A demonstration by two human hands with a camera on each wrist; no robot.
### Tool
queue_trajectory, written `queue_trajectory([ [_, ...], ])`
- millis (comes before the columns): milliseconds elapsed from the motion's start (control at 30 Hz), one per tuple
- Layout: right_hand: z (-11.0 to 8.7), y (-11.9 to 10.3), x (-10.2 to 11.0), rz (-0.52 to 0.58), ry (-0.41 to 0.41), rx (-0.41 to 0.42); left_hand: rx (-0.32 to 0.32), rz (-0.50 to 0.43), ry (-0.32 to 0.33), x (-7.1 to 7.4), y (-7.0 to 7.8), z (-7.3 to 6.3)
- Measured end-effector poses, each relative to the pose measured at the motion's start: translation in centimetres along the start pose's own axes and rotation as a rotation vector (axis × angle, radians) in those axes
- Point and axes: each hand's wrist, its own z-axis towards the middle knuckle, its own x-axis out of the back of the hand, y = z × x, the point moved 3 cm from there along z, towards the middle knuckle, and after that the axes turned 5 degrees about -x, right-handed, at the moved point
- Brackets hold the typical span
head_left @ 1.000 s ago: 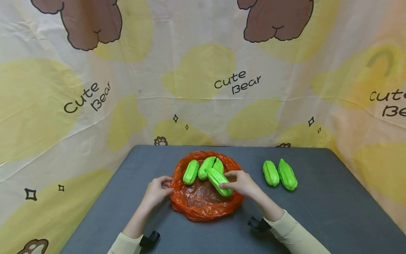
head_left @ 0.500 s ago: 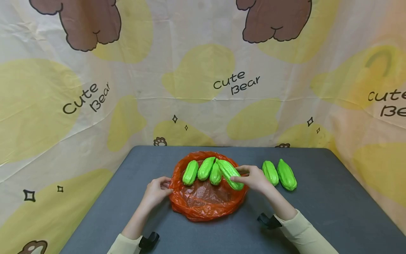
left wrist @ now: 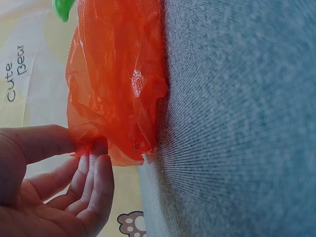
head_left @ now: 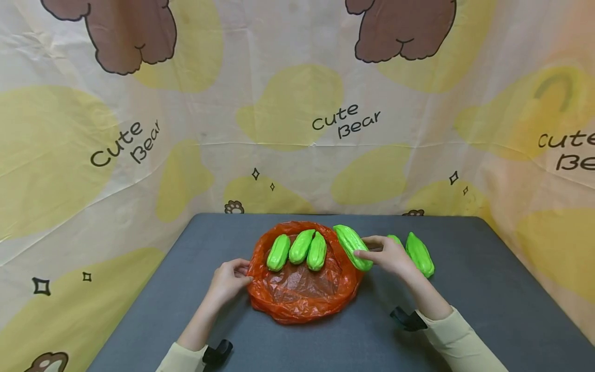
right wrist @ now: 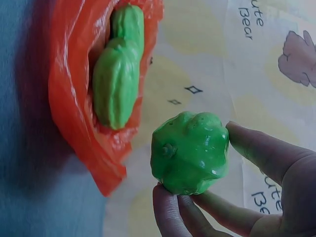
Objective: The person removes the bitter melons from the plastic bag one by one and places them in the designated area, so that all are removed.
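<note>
Pinching one glossy, ridged gourd, the right hand hovers.

three vegetables lie in the bag

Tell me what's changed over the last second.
The right hand has carried the green vegetable it holds rightward and farther back, from above the inside of the red-orange bag to its right side. Nothing was let go. The left hand still pinches the bag's left edge; the three vegetables inside stay put.
</note>
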Motion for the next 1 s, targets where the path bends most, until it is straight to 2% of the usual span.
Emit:
queue_trajectory([
  [267, -0.2, 0.9, 1.7, -0.024, 0.067, 0.0, 0.018, 0.004, -0.012, 0.0, -0.1, -0.1],
  [467, -0.8, 1.2, 2.9, -0.018, 0.057, -0.04, 0.016, 0.005, -0.011, 0.1, 0.1, 0.0],
  [667, -1.3, 1.8, 4.3, -0.055, 0.066, -0.101, 0.011, 0.008, -0.01, 0.1, 0.1, 0.0],
  [1000, -2.0, 3.4, 5.9, -0.115, 0.079, -0.155, 0.023, 0.003, -0.018, 0.2, 0.1, 0.0],
])
